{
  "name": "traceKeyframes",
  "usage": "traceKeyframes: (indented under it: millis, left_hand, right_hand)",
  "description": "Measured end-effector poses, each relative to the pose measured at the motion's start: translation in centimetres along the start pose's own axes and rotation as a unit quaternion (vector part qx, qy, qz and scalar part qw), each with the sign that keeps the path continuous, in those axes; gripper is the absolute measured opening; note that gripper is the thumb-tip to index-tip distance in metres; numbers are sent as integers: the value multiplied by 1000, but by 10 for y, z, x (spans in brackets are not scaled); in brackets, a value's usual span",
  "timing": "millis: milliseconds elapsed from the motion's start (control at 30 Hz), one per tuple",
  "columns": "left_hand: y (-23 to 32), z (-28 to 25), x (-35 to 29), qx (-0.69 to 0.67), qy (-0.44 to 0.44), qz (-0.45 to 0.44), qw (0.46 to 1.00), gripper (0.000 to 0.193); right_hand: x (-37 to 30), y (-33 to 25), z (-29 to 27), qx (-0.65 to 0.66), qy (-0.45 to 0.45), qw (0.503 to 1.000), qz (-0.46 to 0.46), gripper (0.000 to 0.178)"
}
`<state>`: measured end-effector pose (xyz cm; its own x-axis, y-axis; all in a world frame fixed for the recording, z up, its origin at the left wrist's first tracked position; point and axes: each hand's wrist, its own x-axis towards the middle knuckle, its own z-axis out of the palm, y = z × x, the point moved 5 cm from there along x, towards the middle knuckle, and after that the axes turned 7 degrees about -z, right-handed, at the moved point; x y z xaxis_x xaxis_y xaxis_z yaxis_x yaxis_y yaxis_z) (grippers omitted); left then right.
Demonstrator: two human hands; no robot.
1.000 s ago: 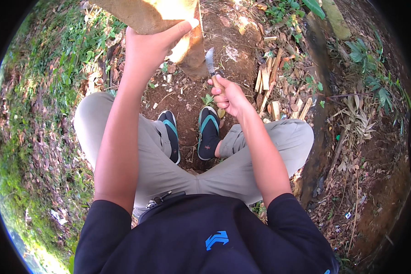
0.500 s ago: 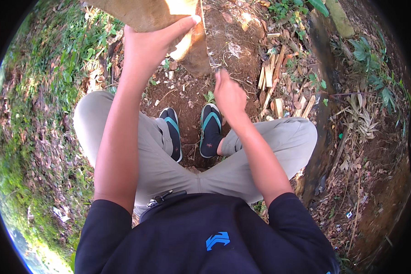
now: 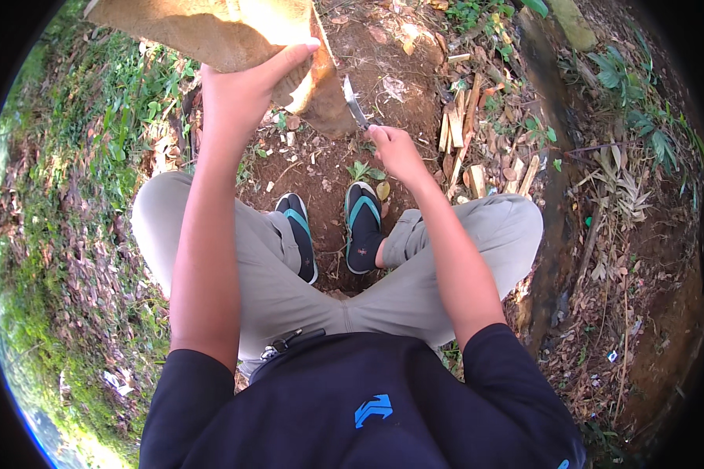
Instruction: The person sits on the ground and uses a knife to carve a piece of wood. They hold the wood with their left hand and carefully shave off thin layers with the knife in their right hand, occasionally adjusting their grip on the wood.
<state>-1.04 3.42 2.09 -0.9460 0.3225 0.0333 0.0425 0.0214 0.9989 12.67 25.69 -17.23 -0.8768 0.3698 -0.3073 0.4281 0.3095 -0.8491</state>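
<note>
Person squatting on bare dirt, trimming a big log. Left hand [image 3: 246,86] is wrapped over the log [image 3: 211,31] at the far left, fingers closed on the pale cut face, thumb hooked over the top edge, steadying it. The log leans in from the far edge with its lower end on the ground just beyond the feet. Right hand [image 3: 395,148] is fisted shut on the handle of a knife [image 3: 355,103], blade pointing far and up, its tip just beside the lower right side of the log; can't tell if it touches. Reads as mid-chop, shaving the log's end. Next stroke needs the blade angled into the wood well below the left hand, log held firm. Ground: reddish soil, dry leaves, split wood chips [image 3: 465,129] piled far right, grass far left, small plants on the right. Sandals [image 3: 364,227] sit near the log base. Outdoors, sunlit.
</note>
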Motion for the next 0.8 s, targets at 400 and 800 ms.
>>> traceKeyframes:
  millis: [400, 800]
  left_hand:
    - [-3, 0, 1, 27, 25, 8, 999, 39]
    - [-6, -4, 1, 4, 17, 12, 1000, 34]
  right_hand:
    - [-29, -24, 26, -434, 113, 886, -119, 28]
    - [-1, -6, -8, -114, 48, 991, -42, 35]
